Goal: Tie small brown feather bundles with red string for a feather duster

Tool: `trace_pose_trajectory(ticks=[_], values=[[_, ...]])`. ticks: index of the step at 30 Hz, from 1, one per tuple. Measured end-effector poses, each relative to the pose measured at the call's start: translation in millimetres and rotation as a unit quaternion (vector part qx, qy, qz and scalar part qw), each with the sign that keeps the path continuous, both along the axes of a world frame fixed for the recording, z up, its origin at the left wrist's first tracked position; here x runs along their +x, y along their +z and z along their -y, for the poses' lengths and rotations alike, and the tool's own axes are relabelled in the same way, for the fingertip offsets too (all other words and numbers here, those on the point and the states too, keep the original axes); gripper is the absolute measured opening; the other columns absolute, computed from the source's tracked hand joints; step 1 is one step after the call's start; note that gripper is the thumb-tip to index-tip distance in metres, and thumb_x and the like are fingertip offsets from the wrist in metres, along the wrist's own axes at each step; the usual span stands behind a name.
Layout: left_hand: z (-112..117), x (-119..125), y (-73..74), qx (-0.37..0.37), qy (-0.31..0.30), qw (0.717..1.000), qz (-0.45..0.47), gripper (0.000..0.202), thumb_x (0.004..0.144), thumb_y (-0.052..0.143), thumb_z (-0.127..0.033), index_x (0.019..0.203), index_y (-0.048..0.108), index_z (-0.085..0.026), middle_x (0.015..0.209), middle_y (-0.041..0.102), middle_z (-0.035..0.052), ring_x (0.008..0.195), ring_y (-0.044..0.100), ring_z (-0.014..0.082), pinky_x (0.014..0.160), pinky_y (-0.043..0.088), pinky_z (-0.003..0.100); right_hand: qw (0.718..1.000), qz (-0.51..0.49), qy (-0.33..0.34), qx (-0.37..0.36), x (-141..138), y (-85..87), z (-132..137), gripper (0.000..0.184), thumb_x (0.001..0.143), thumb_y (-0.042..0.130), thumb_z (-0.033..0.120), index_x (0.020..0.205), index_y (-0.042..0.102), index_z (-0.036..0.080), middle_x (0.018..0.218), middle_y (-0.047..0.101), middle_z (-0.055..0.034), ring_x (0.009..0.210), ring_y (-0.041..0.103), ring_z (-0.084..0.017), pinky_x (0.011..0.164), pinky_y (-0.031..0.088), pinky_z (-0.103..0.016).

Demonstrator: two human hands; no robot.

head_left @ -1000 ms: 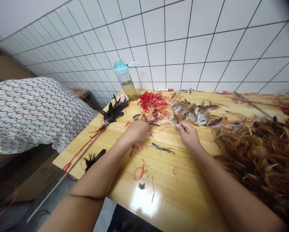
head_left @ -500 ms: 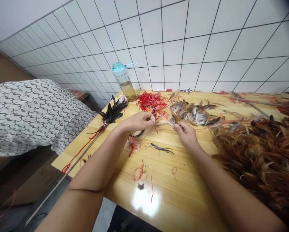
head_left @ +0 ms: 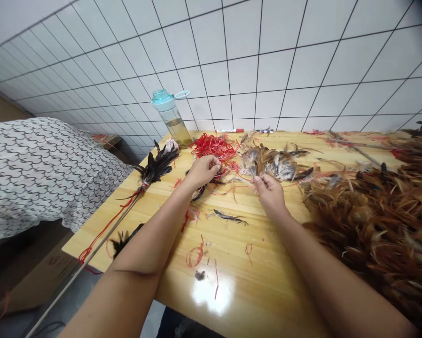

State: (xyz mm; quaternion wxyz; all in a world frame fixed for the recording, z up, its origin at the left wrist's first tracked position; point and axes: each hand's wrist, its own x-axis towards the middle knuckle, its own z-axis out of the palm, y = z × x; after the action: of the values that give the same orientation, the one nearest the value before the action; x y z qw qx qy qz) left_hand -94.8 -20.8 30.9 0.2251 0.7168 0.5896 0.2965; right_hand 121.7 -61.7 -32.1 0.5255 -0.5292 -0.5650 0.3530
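My left hand (head_left: 204,171) is closed, thumb and fingers pinched together at the near edge of a tangle of red plastic string (head_left: 214,145). Whatever lies in that pinch, if anything, is too small to make out. My right hand (head_left: 270,191) pinches a small bunch of feathers (head_left: 255,172) between thumb and fingertips. Just beyond it lies a loose heap of brown and grey-white feathers (head_left: 281,162). Dark feathers (head_left: 214,180) rest on the table below my left hand. A single dark feather (head_left: 230,217) lies between my forearms.
A large mound of brown feathers (head_left: 376,225) covers the table's right side. On the left lies a stick (head_left: 108,234) with black feathers (head_left: 156,164) tied on. A water bottle (head_left: 175,124) and a red marker (head_left: 230,130) stand or lie near the tiled wall. Patterned cloth (head_left: 49,173) is at left.
My hands have moved a little farther apart, the left one going slightly toward the wall and the red string. My right hand keeps its pinch on the feathers. The view has shifted slightly right.
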Motion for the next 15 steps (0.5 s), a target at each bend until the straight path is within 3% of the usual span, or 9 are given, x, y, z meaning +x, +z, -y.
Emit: trace_pose_trajectory(ticks=[4,8,11,15], values=[[5.4,-2.6,-1.2,0.006,-0.115,0.992,-0.047,0.012,0.076,0.055,-0.016,0.083,0.064,-0.015,0.085,0.064,0.0032,0.073,0.057,0.0113,0.068,0.043,0.023,1.0,0.002,0.0,-0.001,0.5,1.1,0.4,0.03,0.083,0.049,0.045,0.073,0.062,0.019,0.059,0.05,0.0011,0.057,0.043,-0.013,0.054,0.033,-0.025],[12.3,8.2,-0.2,0.079,-0.232,0.963,-0.115,0.02,0.079,0.053,-0.011,0.088,0.068,-0.018,0.088,0.065,0.0041,0.086,0.057,0.0138,0.079,0.043,0.025,1.0,0.003,0.004,-0.011,0.6,3.1,1.3,0.03,0.082,0.05,0.046,0.071,0.06,0.019,0.055,0.044,0.003,0.055,0.039,-0.012,0.052,0.031,-0.025],[15.2,18.3,-6.5,0.121,-0.264,0.943,-0.164,0.025,0.082,0.049,-0.011,0.095,0.069,-0.021,0.092,0.063,0.0051,0.092,0.055,0.0153,0.082,0.042,0.026,1.0,0.005,0.004,-0.019,0.2,4.5,2.0,0.03,0.081,0.05,0.045,0.072,0.06,0.019,0.054,0.042,0.0034,0.053,0.037,-0.012,0.052,0.029,-0.025],[16.0,24.4,-19.2,0.155,-0.264,0.922,-0.236,0.022,0.083,0.048,-0.013,0.092,0.066,-0.021,0.089,0.059,0.0059,0.086,0.051,0.0171,0.077,0.041,0.028,1.0,0.007,0.005,-0.025,0.0,4.5,2.3,0.03,0.081,0.049,0.046,0.073,0.06,0.019,0.053,0.04,0.0041,0.052,0.036,-0.012,0.051,0.028,-0.025]])
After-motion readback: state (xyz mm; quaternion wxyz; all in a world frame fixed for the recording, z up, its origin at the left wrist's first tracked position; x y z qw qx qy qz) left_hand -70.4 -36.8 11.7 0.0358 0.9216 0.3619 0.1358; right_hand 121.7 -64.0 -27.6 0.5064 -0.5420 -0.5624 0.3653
